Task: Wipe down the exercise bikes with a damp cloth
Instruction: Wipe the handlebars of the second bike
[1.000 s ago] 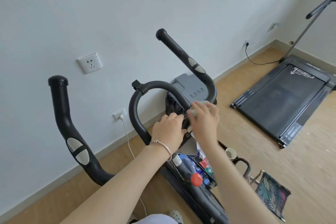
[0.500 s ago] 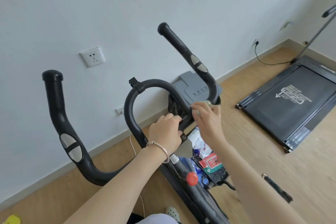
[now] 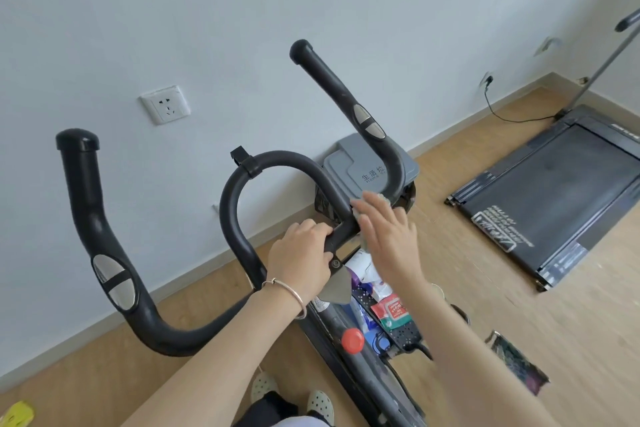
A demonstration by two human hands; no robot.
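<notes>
The exercise bike's black handlebars (image 3: 242,184) fill the middle of the view, with a left horn (image 3: 86,218) and a right horn (image 3: 346,97) rising toward the wall. My left hand (image 3: 304,256) grips the centre of the bar beside a bolt and a grey bracket. My right hand (image 3: 388,236) lies with straight fingers against the bar where the right horn joins. It presses a pale grey cloth (image 3: 382,198) there. Only a small edge of the cloth shows past my fingertips. The bike frame (image 3: 367,378) with a red knob (image 3: 352,340) runs down below my hands.
A grey lidded bin (image 3: 360,163) stands against the wall behind the bars. A folded treadmill (image 3: 554,191) lies on the wooden floor to the right. Packets sit in a holder (image 3: 389,310) beside the frame, and a patterned bag (image 3: 519,364) lies near it. A wall socket (image 3: 165,105) is at the left.
My right hand's fingers have straightened over the cloth on the bar. The left hand keeps its grip. The view has shifted slightly left and down.
</notes>
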